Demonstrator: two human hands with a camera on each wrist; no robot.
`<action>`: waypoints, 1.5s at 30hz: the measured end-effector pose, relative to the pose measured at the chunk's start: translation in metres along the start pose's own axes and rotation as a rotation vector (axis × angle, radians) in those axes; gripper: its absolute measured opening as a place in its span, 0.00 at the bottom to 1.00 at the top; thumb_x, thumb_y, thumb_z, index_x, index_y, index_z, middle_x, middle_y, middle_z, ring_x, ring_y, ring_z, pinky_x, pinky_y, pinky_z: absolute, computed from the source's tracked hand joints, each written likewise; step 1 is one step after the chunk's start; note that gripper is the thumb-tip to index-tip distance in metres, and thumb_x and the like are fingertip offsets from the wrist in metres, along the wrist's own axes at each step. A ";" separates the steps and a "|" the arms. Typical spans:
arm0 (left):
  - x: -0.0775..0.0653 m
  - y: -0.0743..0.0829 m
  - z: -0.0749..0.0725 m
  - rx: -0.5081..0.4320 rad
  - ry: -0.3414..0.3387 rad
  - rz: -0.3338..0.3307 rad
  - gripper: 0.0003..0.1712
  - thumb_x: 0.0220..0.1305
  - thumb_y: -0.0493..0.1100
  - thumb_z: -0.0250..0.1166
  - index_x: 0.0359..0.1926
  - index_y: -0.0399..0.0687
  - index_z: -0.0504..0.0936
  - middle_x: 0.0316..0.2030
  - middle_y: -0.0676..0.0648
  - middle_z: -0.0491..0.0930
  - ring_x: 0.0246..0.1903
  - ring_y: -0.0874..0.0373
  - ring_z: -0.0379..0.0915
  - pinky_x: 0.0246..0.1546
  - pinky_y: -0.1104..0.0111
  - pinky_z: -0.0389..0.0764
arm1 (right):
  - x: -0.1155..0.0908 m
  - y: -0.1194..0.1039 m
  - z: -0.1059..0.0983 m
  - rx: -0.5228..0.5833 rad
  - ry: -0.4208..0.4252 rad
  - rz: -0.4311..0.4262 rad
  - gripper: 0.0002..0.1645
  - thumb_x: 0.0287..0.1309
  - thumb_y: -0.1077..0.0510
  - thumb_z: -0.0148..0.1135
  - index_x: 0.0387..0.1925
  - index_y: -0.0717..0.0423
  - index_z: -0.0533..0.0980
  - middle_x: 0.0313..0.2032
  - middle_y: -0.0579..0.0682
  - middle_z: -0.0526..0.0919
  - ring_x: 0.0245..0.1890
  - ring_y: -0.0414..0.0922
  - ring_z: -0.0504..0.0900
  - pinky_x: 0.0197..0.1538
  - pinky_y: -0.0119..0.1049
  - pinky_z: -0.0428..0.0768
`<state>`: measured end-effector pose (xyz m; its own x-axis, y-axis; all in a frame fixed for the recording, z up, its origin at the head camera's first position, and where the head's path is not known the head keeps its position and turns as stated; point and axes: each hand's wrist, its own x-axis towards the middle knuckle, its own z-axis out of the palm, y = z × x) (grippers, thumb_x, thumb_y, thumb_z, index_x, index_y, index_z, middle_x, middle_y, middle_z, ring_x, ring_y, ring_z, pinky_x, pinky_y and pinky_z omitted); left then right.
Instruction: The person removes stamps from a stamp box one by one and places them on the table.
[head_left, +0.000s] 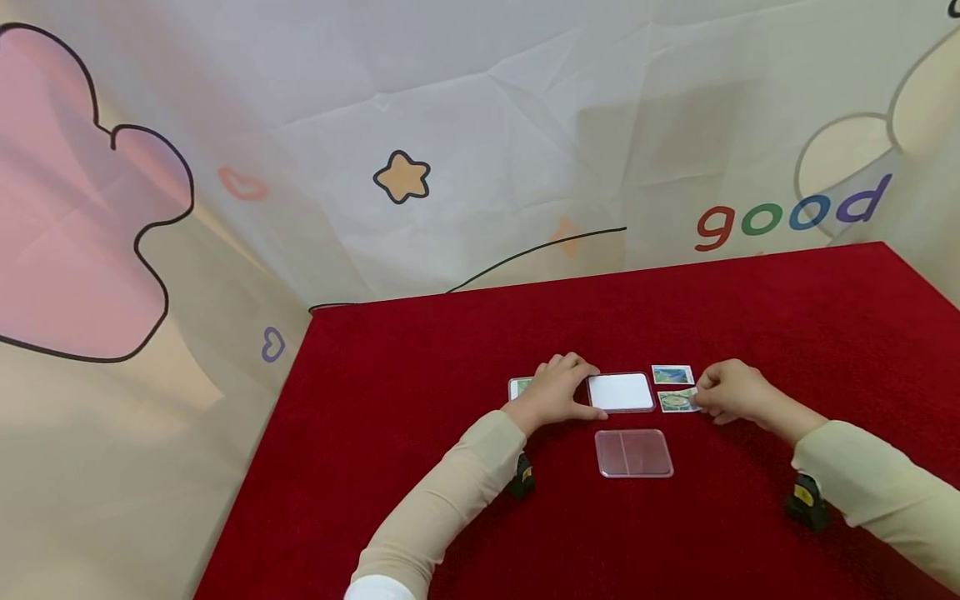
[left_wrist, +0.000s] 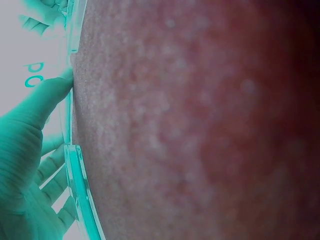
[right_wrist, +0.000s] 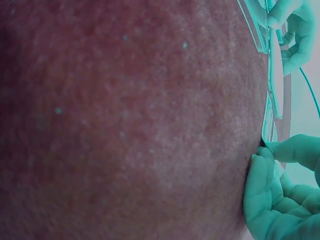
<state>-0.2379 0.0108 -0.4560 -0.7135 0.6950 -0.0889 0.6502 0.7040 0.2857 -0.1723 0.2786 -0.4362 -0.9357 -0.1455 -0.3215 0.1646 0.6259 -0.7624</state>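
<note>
A clear plastic case (head_left: 621,392) with a white insert lies flat on the red cloth. My left hand (head_left: 553,390) holds it at its left end, thumb at the near corner and forefinger at the far corner. In the left wrist view the thumb (left_wrist: 47,97) presses the case's edge. To the right, my right hand (head_left: 731,392) pinches the right end of a stamp (head_left: 675,402) with a green and yellow picture between thumb and forefinger. A second, blue-green stamp (head_left: 672,375) lies just beyond it.
A clear rectangular lid (head_left: 634,455) with a line across it lies nearer than the case. Left of the case, another clear case (head_left: 517,387) with a green picture is partly hidden by the left hand. A printed curtain (head_left: 480,150) hangs behind the red-covered table (head_left: 420,358).
</note>
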 end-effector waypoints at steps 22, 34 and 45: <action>-0.002 0.002 -0.002 -0.006 -0.013 -0.012 0.38 0.54 0.62 0.67 0.62 0.52 0.72 0.57 0.51 0.70 0.55 0.57 0.64 0.54 0.67 0.66 | 0.000 0.000 0.003 -0.063 0.035 -0.011 0.07 0.50 0.64 0.62 0.22 0.65 0.75 0.19 0.47 0.77 0.21 0.40 0.76 0.26 0.35 0.81; -0.001 0.002 -0.003 -0.005 -0.007 -0.004 0.38 0.54 0.62 0.67 0.63 0.53 0.72 0.57 0.51 0.70 0.55 0.57 0.63 0.54 0.66 0.66 | -0.004 -0.004 0.005 -0.206 0.164 -0.001 0.11 0.46 0.60 0.67 0.18 0.61 0.74 0.16 0.46 0.74 0.15 0.39 0.74 0.20 0.33 0.77; -0.001 0.002 -0.001 0.001 0.002 0.004 0.38 0.54 0.63 0.67 0.62 0.53 0.73 0.56 0.51 0.71 0.54 0.58 0.64 0.52 0.68 0.66 | -0.008 -0.005 0.007 -0.253 0.194 -0.038 0.10 0.45 0.59 0.65 0.18 0.62 0.76 0.15 0.44 0.75 0.12 0.37 0.73 0.20 0.33 0.74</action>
<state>-0.2368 0.0113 -0.4542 -0.7110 0.6979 -0.0861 0.6537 0.7011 0.2848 -0.1635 0.2710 -0.4340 -0.9858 -0.0389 -0.1634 0.0679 0.7973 -0.5998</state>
